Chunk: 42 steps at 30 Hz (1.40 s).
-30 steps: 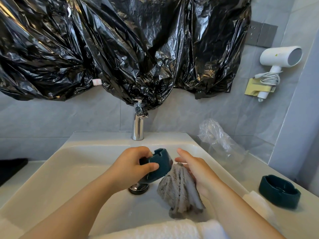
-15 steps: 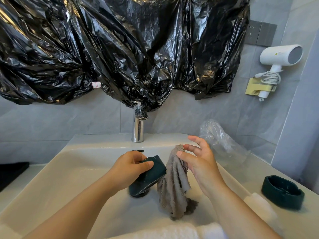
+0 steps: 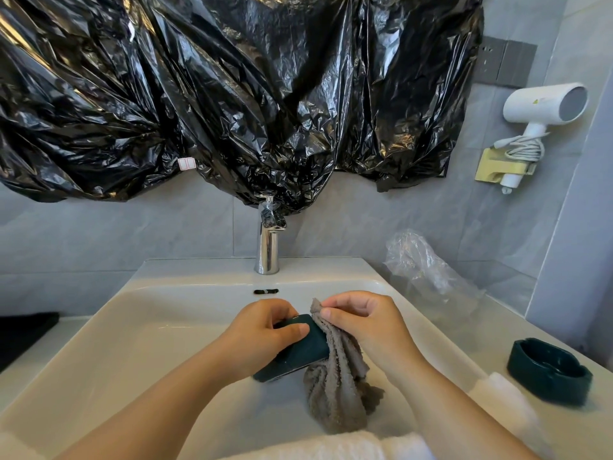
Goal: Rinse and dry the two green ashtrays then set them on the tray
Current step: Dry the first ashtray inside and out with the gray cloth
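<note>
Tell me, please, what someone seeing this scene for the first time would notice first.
The crumpled black plastic sheeting hung above the sink dominates the view. Over the sink, the left hand grips a green ashtray while the right hand pinches a grey cloth at its edge. A second green ashtray sits on the counter at far right, with a white hair dryer mounted higher up.
</note>
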Tool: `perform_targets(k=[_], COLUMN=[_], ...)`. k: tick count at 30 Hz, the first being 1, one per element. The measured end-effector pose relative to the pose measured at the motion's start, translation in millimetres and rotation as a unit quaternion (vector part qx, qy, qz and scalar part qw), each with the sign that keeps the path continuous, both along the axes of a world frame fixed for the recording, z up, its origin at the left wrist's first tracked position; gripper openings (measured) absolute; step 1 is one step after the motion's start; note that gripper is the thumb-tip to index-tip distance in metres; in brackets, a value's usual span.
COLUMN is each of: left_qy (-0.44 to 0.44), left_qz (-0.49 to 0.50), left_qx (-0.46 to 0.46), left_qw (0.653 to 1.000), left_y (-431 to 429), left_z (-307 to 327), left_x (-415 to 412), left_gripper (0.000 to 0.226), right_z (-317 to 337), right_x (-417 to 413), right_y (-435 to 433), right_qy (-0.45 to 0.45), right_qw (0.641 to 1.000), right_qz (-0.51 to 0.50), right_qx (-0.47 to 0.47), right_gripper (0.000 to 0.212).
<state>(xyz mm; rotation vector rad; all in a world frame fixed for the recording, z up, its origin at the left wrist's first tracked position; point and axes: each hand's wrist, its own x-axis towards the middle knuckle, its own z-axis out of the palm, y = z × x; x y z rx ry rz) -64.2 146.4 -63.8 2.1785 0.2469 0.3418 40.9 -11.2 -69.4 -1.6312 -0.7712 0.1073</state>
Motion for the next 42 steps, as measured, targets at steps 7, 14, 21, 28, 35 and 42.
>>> perform_targets(k=[7, 14, 21, 28, 35, 42], left_qy=[-0.01, 0.017, 0.021, -0.005, -0.049, -0.047], left_qz=[0.023, 0.001, -0.018, -0.009, 0.033, 0.041], left_qx=[0.008, 0.052, 0.039, -0.003, -0.069, -0.061], left_qw=[1.0, 0.999, 0.999, 1.0, 0.996, 0.996], left_y=[0.0, -3.4, -6.6, -4.0, -0.1, -1.3], left_z=[1.3, 1.1, 3.7, 5.7, 10.2, 11.1], left_x=[-0.1, -0.3, -2.3, -3.6, -3.9, -3.9], left_gripper=[0.016, 0.017, 0.013, 0.017, 0.011, 0.013], right_z=[0.3, -1.6, 0.0, -1.6, -5.1, 1.0], right_x=[-1.5, -1.7, -6.0, -2.1, 4.2, -8.1], right_y=[1.5, 4.2, 6.1, 6.2, 1.5, 3.6], right_qy=[-0.013, -0.043, -0.076, -0.043, -0.031, -0.087], right_qw=[0.999, 0.999, 0.996, 0.999, 0.997, 0.996], right_qz=[0.028, 0.014, 0.026, 0.009, -0.066, -0.004], right_qx=[-0.042, -0.025, -0.04, -0.021, -0.023, -0.019], right_gripper=[0.019, 0.02, 0.018, 0.015, 0.012, 0.023])
